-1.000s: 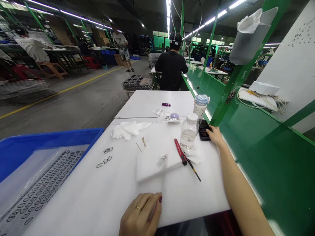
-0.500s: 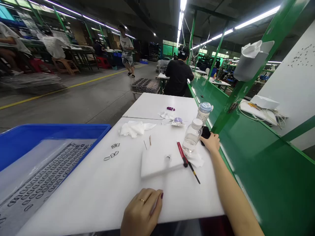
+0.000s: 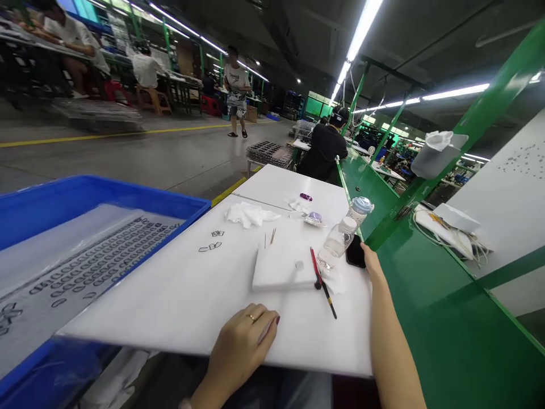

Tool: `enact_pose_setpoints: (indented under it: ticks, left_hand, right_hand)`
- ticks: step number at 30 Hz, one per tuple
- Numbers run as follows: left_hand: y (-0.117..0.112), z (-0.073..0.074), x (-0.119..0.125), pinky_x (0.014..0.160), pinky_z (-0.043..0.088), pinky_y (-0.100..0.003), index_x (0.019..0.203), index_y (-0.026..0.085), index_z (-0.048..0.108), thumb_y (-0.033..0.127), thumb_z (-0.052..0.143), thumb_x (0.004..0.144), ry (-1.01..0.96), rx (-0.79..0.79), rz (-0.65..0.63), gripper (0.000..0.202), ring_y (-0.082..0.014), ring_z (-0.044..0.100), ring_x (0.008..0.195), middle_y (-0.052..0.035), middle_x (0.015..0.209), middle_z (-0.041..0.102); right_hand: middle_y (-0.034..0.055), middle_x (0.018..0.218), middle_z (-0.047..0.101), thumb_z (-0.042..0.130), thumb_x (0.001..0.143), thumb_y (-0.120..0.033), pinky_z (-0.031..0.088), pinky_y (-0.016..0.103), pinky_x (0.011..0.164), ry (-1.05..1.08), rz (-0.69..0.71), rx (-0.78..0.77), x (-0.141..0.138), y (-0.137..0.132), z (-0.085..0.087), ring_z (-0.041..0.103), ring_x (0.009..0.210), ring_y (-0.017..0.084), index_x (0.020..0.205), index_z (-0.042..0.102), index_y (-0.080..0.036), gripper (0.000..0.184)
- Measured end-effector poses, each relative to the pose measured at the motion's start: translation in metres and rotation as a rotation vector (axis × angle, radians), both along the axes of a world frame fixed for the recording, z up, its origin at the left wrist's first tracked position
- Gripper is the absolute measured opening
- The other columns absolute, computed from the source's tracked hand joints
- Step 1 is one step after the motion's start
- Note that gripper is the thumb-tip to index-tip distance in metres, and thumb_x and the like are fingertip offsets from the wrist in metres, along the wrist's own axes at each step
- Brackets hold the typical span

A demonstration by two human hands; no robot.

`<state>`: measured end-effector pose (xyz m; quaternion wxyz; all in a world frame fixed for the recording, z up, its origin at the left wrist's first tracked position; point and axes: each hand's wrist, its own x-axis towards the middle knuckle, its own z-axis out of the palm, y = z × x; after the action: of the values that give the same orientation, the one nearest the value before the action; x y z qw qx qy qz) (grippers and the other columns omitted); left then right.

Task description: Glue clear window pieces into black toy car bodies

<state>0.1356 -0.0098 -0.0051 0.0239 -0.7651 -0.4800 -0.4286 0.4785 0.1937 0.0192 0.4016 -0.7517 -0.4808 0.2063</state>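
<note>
My right hand point(image 3: 371, 264) grips the edge of a black smartphone point(image 3: 356, 252) at the right side of the white table point(image 3: 170, 307). Close to the phone stands a clear bottle point(image 3: 338, 240) with a white cap, and behind it a cup with a blue lid point(image 3: 361, 205). My left hand point(image 3: 247, 335) rests at the table's front edge, fingers curled together, with nothing visible in it. Ahead of it lies a white foam block point(image 3: 276, 267) bearing a small round piece point(image 3: 300, 265). A red-handled knife point(image 3: 315, 267) and dark tweezers point(image 3: 329, 301) lie at its right.
Crumpled tissue point(image 3: 247, 215), small dark rings point(image 3: 210, 247) and a purple item point(image 3: 305, 197) are on the table. A blue bin point(image 3: 106, 184) with rows of rings stands left. A green ledge point(image 3: 430, 295) runs along the right. Several people are farther off.
The view has turned and tilted. The phone, mostly hidden behind my right hand before, now shows its dark face. My left hand stays curled at the table edge. A person in the aisle has walked on.
</note>
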Motion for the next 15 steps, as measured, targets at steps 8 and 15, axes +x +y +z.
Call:
enact_pose_setpoints:
  ticks: [8,15]
  left_hand:
    - [-0.001,-0.001,0.001,0.061,0.046,-0.029,0.083,0.019,0.064,0.015,0.044,0.092,-0.016,-0.032,0.037,0.023,-0.0163,0.059,0.067,-0.0005,0.073,0.061]
    - [-0.001,0.0,0.002,0.059,0.046,-0.029,0.083,0.018,0.065,0.015,0.043,0.093,-0.007,-0.05,0.043,0.024,-0.0155,0.059,0.066,-0.0008,0.073,0.061]
  right_hand:
    - [0.0054,0.107,0.068,0.061,0.083,-0.028,0.052,0.032,0.079,0.261,0.034,0.003,0.024,0.002,-0.006,0.063,0.095,0.021,0.11,0.066,-0.017,0.029]
    - [0.0057,0.11,0.068,0.057,0.06,-0.021,0.05,0.028,0.078,0.332,0.018,0.045,0.024,0.005,-0.01,0.061,0.101,0.024,0.114,0.066,-0.019,0.055]
